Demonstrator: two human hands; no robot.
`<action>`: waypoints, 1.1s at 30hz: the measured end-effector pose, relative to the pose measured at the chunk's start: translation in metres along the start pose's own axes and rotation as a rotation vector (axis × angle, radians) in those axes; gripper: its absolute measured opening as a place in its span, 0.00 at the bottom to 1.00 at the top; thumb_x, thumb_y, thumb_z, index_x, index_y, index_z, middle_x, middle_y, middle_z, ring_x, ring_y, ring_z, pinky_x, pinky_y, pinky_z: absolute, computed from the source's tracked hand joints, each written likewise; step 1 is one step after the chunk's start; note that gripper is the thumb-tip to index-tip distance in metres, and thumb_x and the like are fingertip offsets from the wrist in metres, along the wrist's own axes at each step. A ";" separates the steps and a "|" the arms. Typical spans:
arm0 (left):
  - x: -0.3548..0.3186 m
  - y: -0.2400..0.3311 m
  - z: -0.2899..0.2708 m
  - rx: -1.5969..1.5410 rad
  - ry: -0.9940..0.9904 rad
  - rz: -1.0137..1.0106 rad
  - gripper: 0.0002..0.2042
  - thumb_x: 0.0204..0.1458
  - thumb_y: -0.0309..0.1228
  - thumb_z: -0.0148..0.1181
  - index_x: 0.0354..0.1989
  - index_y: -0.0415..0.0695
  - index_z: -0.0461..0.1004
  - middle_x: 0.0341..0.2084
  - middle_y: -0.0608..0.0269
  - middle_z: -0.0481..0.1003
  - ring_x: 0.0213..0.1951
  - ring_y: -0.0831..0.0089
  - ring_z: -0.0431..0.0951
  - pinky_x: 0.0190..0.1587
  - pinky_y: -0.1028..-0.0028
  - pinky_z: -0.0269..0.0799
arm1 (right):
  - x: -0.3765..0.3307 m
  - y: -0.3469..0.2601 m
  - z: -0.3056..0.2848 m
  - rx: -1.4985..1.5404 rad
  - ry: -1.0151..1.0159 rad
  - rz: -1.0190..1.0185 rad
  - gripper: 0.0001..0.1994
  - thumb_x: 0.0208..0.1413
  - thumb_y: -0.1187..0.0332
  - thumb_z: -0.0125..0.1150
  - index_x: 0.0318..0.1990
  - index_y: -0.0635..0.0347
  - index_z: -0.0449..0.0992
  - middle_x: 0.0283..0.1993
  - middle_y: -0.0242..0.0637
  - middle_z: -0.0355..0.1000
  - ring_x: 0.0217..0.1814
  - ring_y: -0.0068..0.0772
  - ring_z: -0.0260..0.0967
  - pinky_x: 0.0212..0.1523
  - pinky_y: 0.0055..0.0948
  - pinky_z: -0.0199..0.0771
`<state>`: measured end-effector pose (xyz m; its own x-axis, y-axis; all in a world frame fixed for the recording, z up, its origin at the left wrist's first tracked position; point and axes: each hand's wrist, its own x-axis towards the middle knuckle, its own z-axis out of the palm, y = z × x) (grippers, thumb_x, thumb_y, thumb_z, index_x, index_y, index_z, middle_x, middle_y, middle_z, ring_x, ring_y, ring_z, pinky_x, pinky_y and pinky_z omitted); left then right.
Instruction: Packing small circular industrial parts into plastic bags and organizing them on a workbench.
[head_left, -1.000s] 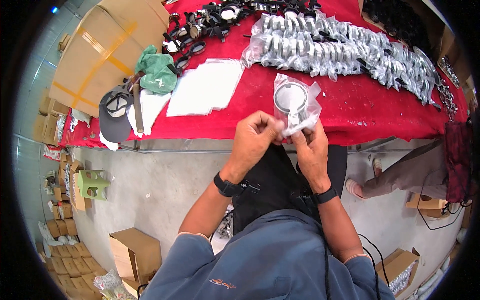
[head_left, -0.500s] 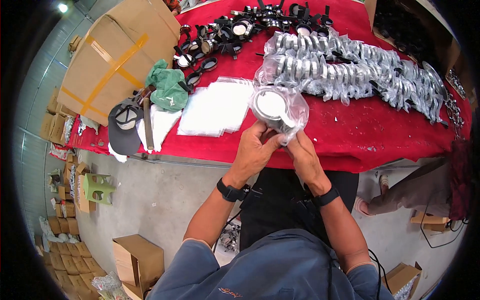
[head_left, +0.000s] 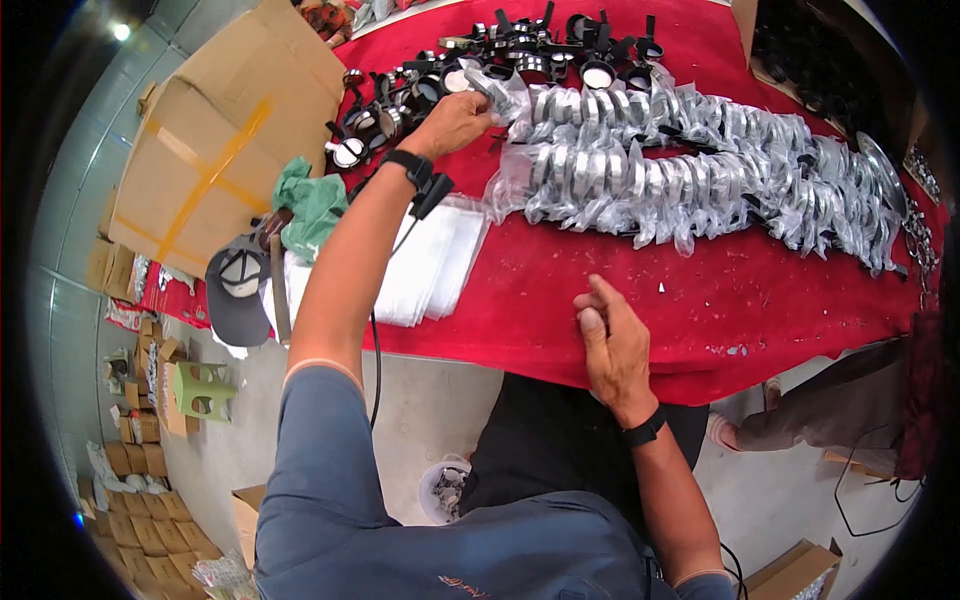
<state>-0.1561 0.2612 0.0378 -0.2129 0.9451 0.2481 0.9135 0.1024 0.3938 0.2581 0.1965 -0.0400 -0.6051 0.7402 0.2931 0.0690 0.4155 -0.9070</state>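
Observation:
My left hand [head_left: 455, 122] reaches to the far side, its fingers closed on a round metal piece in a clear plastic bag [head_left: 498, 92] at the left end of the farther bagged row. Part of that piece is hidden by the fingers. Over the front of the red-covered table hovers my right hand [head_left: 615, 352], holding nothing, fingers apart. Two rows of bagged round metal pieces [head_left: 640, 178] stand on edge, packed side by side. Left of the nearer row lies a stack of clear plastic bags [head_left: 435, 265], partly covered by my left arm.
Loose round metal pieces with black tabs [head_left: 530, 65] are heaped at the back. A large cardboard carton [head_left: 210, 140], green plastic bag [head_left: 305, 210] and grey cap [head_left: 240, 280] are at left. A person's leg [head_left: 820, 400] shows at right. Below stands a bucket of scraps [head_left: 445, 490].
The bagged piece that both hands held near the front edge has gone to the far row with my left hand. My right hand has let go and lies lower, fingers spread.

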 end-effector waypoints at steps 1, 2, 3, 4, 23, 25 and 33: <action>0.013 -0.029 0.000 0.109 -0.050 0.044 0.17 0.59 0.39 0.67 0.42 0.34 0.80 0.33 0.41 0.81 0.36 0.48 0.81 0.43 0.58 0.75 | 0.000 -0.003 0.005 0.008 0.007 -0.033 0.23 0.73 0.60 0.59 0.65 0.69 0.73 0.47 0.50 0.80 0.47 0.48 0.81 0.50 0.41 0.81; 0.021 -0.046 -0.001 0.127 -0.063 0.038 0.17 0.59 0.39 0.67 0.42 0.34 0.80 0.33 0.41 0.81 0.36 0.48 0.81 0.43 0.58 0.75 | 0.001 -0.002 0.010 0.016 0.010 -0.065 0.22 0.72 0.61 0.61 0.65 0.69 0.73 0.45 0.49 0.80 0.45 0.47 0.81 0.49 0.41 0.81; 0.033 -0.048 0.003 0.170 -0.148 0.087 0.14 0.57 0.36 0.65 0.42 0.35 0.79 0.34 0.40 0.81 0.37 0.46 0.81 0.43 0.56 0.75 | 0.000 -0.002 0.008 -0.003 0.023 -0.094 0.21 0.71 0.62 0.62 0.64 0.69 0.74 0.44 0.48 0.80 0.44 0.46 0.80 0.47 0.40 0.81; 0.042 -0.050 0.008 0.217 -0.231 0.132 0.12 0.56 0.33 0.64 0.41 0.36 0.79 0.34 0.39 0.81 0.38 0.43 0.81 0.44 0.54 0.75 | 0.000 -0.001 0.008 -0.007 0.032 -0.089 0.21 0.71 0.62 0.62 0.64 0.69 0.74 0.44 0.48 0.80 0.44 0.46 0.80 0.47 0.40 0.81; 0.037 -0.040 0.044 0.073 -0.239 -0.079 0.26 0.57 0.45 0.64 0.52 0.30 0.79 0.45 0.34 0.82 0.49 0.44 0.84 0.54 0.54 0.77 | 0.001 -0.005 0.023 -0.127 0.097 -0.192 0.17 0.63 0.69 0.70 0.56 0.69 0.79 0.39 0.45 0.80 0.37 0.43 0.81 0.41 0.38 0.82; 0.033 -0.016 0.069 0.073 -0.142 -0.049 0.25 0.57 0.44 0.58 0.48 0.30 0.80 0.46 0.29 0.80 0.51 0.37 0.81 0.57 0.50 0.75 | 0.000 -0.003 0.022 -0.160 0.128 -0.177 0.18 0.63 0.69 0.70 0.56 0.69 0.79 0.39 0.46 0.80 0.38 0.42 0.81 0.41 0.38 0.82; -0.008 -0.009 0.009 0.371 0.234 -0.096 0.16 0.58 0.37 0.66 0.51 0.41 0.81 0.40 0.45 0.82 0.48 0.46 0.82 0.52 0.53 0.78 | 0.000 -0.003 0.019 -0.180 0.137 -0.171 0.17 0.63 0.70 0.70 0.56 0.68 0.78 0.39 0.45 0.80 0.37 0.41 0.81 0.40 0.37 0.82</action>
<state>-0.1596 0.2552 0.0244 -0.3369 0.8345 0.4360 0.9391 0.3311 0.0918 0.2423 0.1855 -0.0433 -0.5083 0.7105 0.4866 0.1223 0.6189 -0.7759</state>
